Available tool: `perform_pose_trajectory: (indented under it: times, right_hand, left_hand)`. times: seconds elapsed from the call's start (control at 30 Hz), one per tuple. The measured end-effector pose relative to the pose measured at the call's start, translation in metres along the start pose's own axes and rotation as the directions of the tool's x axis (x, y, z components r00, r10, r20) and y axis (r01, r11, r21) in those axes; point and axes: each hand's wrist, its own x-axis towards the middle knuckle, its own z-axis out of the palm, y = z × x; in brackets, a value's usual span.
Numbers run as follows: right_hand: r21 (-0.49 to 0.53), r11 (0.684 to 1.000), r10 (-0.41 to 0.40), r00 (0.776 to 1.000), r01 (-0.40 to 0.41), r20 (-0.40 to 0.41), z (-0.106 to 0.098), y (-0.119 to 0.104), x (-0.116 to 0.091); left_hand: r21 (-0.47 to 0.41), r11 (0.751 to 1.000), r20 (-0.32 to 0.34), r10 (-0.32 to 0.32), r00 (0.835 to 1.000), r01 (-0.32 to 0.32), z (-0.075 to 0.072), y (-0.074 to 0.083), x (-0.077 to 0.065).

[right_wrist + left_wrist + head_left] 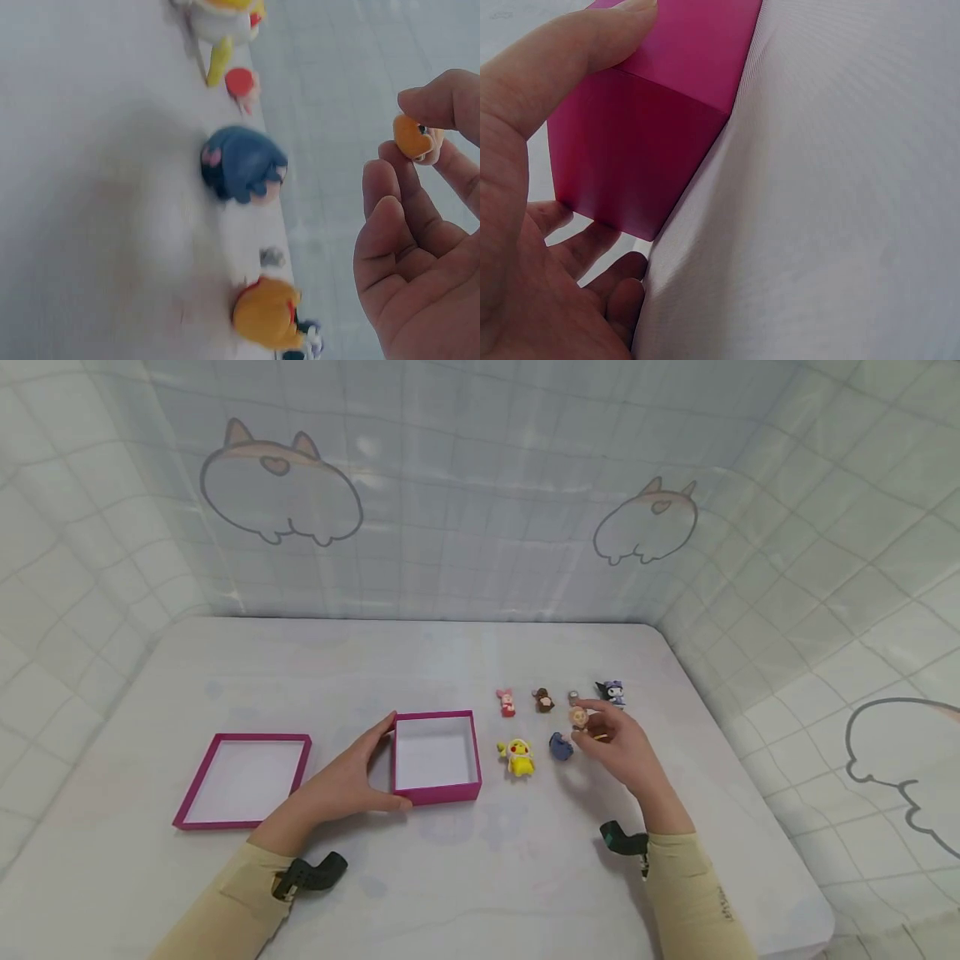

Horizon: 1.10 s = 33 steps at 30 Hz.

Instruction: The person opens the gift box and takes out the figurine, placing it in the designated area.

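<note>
My left hand [348, 785] grips a magenta open box [437, 796] with a white inside, its thumb along the front wall and a fingertip at the back left corner. In the left wrist view, the thumb lies on the magenta box [630, 142] and the other fingers curl beside it. My right hand [621, 745] pinches a small orange and cream figurine [412, 139] between thumb and fingers, above the table. Below it are a dark blue figurine [560, 747] and an orange-yellow figurine [266, 313], mostly covered by the hand in the head view.
A shallow magenta-rimmed lid [302, 766] lies left of the box. Right of the box sits a yellow figurine [519, 760]. Behind are a pink and red figurine [507, 702], a brown one [543, 700], a small grey one [573, 697] and a black, white and purple one [613, 693].
</note>
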Motion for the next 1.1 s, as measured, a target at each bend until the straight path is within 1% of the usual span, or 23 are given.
perform_pose_trajectory:
  times: [0.2,0.37,0.47,0.6,0.7,0.87,0.97,1.1]
  right_hand:
    - [0.01,0.999,0.039,0.999,-0.039,-0.013,-0.011,0.017,0.002]
    - [-0.007,0.995,0.103,0.994,-0.103,-0.043,-0.026,0.034,0.003]
    - [0.021,0.988,0.151,0.986,-0.15,-0.07,-0.036,0.046,0.0]
    - [0.068,0.972,0.232,0.968,-0.226,-0.094,-0.046,0.059,-0.004]
    - [0.088,0.956,0.286,0.954,-0.279,-0.09,-0.048,0.067,-0.005]
    - [0.11,0.938,0.339,0.937,-0.329,-0.085,-0.047,0.074,-0.004]
    - [0.105,0.926,0.372,0.924,-0.363,-0.085,-0.046,0.078,-0.003]
    - [0.07,0.921,0.388,0.918,-0.383,-0.083,-0.045,0.084,0.0]
  left_hand:
    - [0.004,1.0,0.002,-0.022,1.0,0.022,0.001,0.003,0.0]
    - [0.026,0.999,-0.004,-0.029,1.0,0.029,0.003,0.001,0.0]
    - [0.039,0.999,-0.007,-0.027,1.0,0.027,0.005,0.001,0.0]
    - [0.047,0.999,-0.009,-0.018,1.0,0.018,0.006,0.002,0.002]
    - [0.044,0.999,-0.01,-0.018,1.0,0.018,0.007,0.001,0.002]
    - [0.055,0.998,-0.01,-0.024,1.0,0.025,0.008,0.001,0.002]
    - [0.062,0.998,-0.007,-0.027,1.0,0.028,0.008,0.001,0.002]
    - [0.051,0.998,-0.006,-0.028,1.0,0.028,0.006,0.001,0.003]
